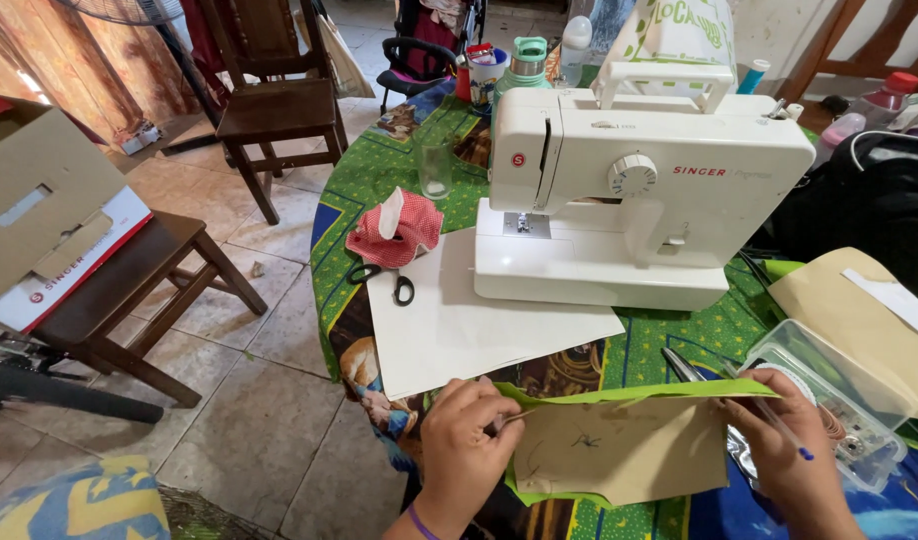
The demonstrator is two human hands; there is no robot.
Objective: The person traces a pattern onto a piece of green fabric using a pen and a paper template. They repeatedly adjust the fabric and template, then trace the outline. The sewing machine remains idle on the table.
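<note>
My left hand pinches the left edge of a tan paper pattern piece that lies over a strip of bright green fabric at the table's near edge. My right hand holds the piece's right edge and grips a thin pen with a blue tip. The paper carries faint pen marks near its middle.
A white sewing machine stands mid-table on a green patterned cloth. A white sheet, black-handled scissors, a red checked fabric piece and a glass lie left of it. A clear plastic box sits right. Wooden chairs and a cardboard box stand left.
</note>
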